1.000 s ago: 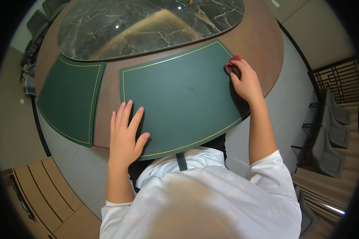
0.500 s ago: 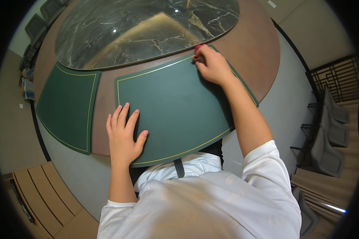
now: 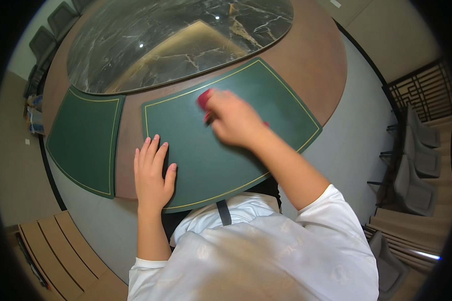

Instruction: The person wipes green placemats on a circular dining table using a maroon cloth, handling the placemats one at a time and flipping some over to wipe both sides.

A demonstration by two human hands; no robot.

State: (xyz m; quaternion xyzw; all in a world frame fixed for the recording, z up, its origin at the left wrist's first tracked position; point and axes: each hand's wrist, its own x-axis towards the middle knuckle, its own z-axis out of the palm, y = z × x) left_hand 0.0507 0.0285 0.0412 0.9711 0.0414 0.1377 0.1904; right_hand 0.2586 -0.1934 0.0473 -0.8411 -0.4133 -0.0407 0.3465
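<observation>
seen from the head camera, the right hand, closed around a red cloth, had swept from the far right corner of the green mat to its upper middle, suggesting the wiping was partway across. the left hand lay flat, fingers spread, pinning the mat's near edge on the round counter.
</observation>
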